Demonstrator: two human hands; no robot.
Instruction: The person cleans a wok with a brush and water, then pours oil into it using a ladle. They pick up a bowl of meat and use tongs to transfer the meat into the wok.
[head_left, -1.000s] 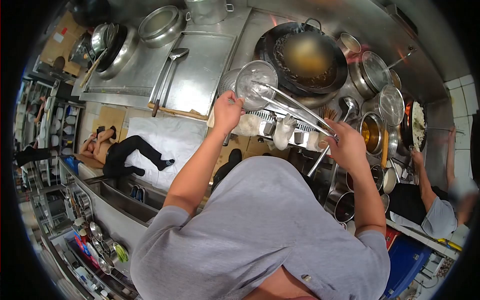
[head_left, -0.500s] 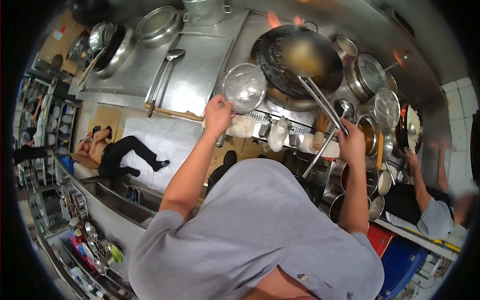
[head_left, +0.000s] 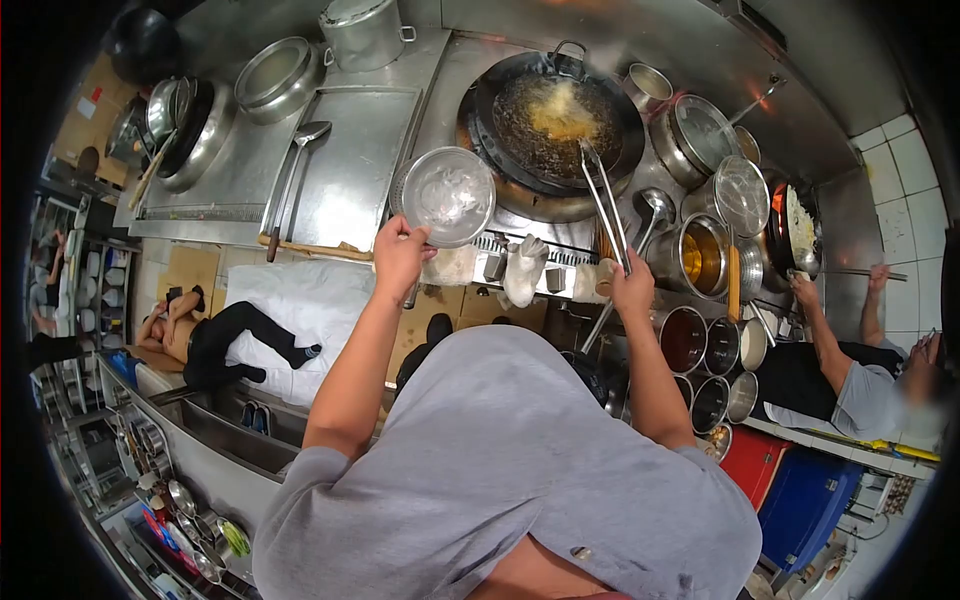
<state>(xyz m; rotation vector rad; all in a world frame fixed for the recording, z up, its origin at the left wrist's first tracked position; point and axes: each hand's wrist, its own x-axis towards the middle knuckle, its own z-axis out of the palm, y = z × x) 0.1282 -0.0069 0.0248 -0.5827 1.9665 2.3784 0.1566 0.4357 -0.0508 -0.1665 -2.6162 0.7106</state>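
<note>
My left hand [head_left: 400, 255] grips the rim of a round metal bowl [head_left: 447, 196], held just left of the big black wok [head_left: 558, 122]. Whitish residue lines the bowl. My right hand [head_left: 632, 293] holds long metal tongs [head_left: 603, 203] that reach up to the wok's near side. Yellow food [head_left: 563, 118] fries in bubbling oil in the wok.
A flat steel tray [head_left: 350, 160] with a ladle [head_left: 290, 180] lies left of the wok. Pots, lids and sauce tins [head_left: 700, 255] crowd the right. A co-worker [head_left: 850, 385] stands at a second wok at far right. A person lies on a white sheet [head_left: 320, 300] on the floor.
The tongs swung from beside the bowl over to the wok, and yellow food now sits in the oil. The bowl stayed in my left hand, left of the wok.
</note>
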